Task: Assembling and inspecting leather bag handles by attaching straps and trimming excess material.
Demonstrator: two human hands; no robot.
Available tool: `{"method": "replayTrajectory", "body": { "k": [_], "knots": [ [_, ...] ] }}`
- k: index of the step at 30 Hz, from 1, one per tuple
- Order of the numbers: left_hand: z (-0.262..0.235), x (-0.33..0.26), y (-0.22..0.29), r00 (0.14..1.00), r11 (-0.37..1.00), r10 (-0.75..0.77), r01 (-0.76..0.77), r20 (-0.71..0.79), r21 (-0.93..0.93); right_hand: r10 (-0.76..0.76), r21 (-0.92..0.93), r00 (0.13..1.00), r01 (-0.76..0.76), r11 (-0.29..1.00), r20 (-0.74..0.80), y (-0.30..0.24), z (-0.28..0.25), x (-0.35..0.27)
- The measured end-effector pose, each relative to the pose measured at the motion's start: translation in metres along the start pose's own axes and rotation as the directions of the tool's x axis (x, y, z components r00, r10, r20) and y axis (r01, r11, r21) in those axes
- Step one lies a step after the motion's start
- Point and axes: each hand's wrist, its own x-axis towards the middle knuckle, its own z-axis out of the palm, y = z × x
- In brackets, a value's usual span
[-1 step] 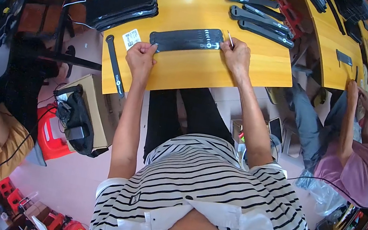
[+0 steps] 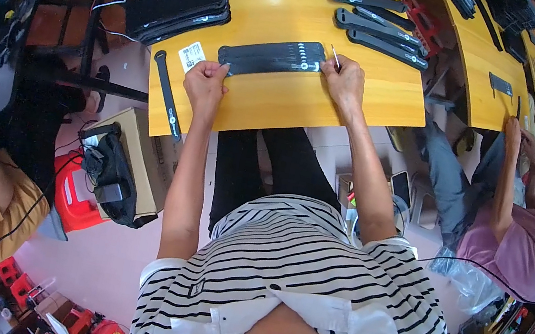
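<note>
In front of me, a row of overlapping black straps (image 2: 265,58) lies on the yellow table (image 2: 264,105), with small white marks toward its right end. My left hand (image 2: 205,90) is closed, thumb and fingertips pinching the lower left corner of the row. At the other end my right hand (image 2: 344,84) is closed round a thin white pen-like stick (image 2: 334,55), its fingertips touching the straps' edge. A white printed label sheet (image 2: 191,55) lies just beyond my left hand. One single black strap (image 2: 165,95) with a hole at its far end lies along the table's left edge.
Tall stacks of black straps (image 2: 177,8) stand at the far left. Several loose straps (image 2: 382,26) lie at the far right beside a red plastic item (image 2: 424,27). A cardboard box (image 2: 148,164) and red stool (image 2: 71,193) are at lower left. People sit on both sides.
</note>
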Motion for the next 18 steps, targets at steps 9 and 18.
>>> {"method": "replayTrajectory", "body": {
  "k": [9, 18],
  "knots": [
    [0.0006, -0.0008, 0.0006, 1.0, 0.999, 0.025, -0.024, -0.015, 0.042, -0.005, -0.014, 1.0, 0.005, 1.0, -0.009, 0.0008, 0.0024, 0.0012],
    [0.0009, -0.0009, -0.0003, 0.999, 0.999, 0.047, -0.047, 0.003, -0.001, -0.012, -0.029, 1.0, 0.012, 1.0, -0.018, -0.0031, -0.0008, -0.0011]
  ]
}}
